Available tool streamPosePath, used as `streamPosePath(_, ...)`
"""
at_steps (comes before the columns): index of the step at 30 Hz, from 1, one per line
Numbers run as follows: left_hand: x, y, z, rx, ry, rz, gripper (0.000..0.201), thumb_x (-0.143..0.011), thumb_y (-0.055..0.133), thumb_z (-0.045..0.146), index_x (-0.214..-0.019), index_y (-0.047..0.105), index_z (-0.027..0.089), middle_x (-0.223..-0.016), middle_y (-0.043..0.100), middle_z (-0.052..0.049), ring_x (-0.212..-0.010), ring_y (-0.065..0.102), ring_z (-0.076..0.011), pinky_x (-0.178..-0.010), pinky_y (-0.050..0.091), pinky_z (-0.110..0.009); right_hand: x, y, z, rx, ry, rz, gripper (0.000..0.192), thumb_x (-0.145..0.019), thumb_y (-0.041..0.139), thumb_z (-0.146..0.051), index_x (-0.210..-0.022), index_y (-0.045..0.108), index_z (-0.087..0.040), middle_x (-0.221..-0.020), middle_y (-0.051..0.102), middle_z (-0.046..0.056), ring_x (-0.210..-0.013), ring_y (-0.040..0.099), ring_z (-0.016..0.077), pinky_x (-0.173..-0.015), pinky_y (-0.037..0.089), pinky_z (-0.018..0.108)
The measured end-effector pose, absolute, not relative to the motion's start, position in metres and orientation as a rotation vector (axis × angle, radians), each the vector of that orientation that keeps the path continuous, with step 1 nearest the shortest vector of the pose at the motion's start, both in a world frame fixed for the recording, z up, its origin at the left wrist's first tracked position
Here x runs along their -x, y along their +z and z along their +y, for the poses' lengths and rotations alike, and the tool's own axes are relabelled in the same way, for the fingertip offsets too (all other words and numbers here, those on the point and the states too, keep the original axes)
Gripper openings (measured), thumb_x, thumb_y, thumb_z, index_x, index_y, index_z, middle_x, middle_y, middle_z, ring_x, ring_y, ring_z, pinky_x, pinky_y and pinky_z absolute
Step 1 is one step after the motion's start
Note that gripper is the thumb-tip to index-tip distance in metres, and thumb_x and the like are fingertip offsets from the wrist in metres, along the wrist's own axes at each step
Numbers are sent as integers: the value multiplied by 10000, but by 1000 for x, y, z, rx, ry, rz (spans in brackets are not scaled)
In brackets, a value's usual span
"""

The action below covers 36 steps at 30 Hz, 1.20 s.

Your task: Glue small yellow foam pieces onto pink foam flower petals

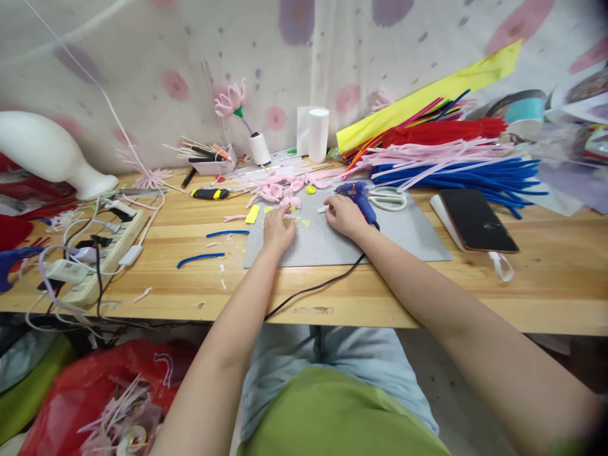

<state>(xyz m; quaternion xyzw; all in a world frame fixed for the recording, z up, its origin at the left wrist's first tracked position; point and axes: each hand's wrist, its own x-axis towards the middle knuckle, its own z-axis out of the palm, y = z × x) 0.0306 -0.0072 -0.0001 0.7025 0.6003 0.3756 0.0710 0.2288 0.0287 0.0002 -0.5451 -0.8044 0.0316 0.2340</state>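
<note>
My left hand [278,228] rests on the grey cutting mat [403,237], its fingers curled over small pink and yellow-green scraps [289,218] near the mat's far edge. My right hand [344,215] lies on the mat beside it, fingertips at a small white scrap [322,208]. Whether either hand pinches a piece I cannot tell. A blue glue gun [357,193] lies just right of my right hand, its black cord running off the table's front edge. Pink curled petal pieces [278,188] lie beyond both hands.
White-handled scissors [388,198] and a dark phone [476,220] lie to the right. Bundles of blue, pink and red pipe cleaners [456,158] fill the back right. A power strip [102,253] with cables sits left, near blue pipe-cleaner pieces [202,258]. A red bag [114,392] is below.
</note>
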Motion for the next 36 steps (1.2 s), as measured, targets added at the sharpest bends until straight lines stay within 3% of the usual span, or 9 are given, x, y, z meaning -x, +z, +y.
streamPosePath(12, -29, -2, -10, -2086, 1175, 1828, 284, -728, 511, 85, -968, 617, 194, -937, 672, -49, -983, 556, -214, -920, 411, -357, -209, 20, 33, 1567, 15, -2436, 268, -888, 378, -188, -996, 619, -143, -1077, 565, 136, -874, 566, 209, -691, 386, 290)
streamPosePath(19, -28, -1, -10, -2040, 1191, 1841, 293, -724, 501, 71, -964, 615, 194, -937, 673, -46, -978, 559, -211, -913, 417, -355, -207, 20, 35, 1537, 59, -2355, 272, -901, 344, -173, -1054, 563, -125, -1138, 533, 145, -922, 555, 205, -756, 400, 294)
streamPosePath(29, -28, -2, -9, -2028, 1202, 1842, 291, -729, 500, 78, -968, 617, 195, -934, 676, -45, -975, 558, -212, -921, 416, -356, -206, 23, 37, 1560, 63, -2517, 251, -875, 373, -172, -958, 609, -156, -1071, 569, 143, -879, 567, 212, -728, 408, 299)
streamPosePath(36, -29, -1, -10, -2002, 1209, 1863, 306, -727, 490, 73, -967, 619, 213, -938, 672, -33, -987, 559, -207, -928, 417, -359, -203, 22, 47, 1534, 207, -2208, 247, -874, 392, -183, -975, 612, -128, -1069, 579, 138, -926, 550, 203, -800, 407, 309)
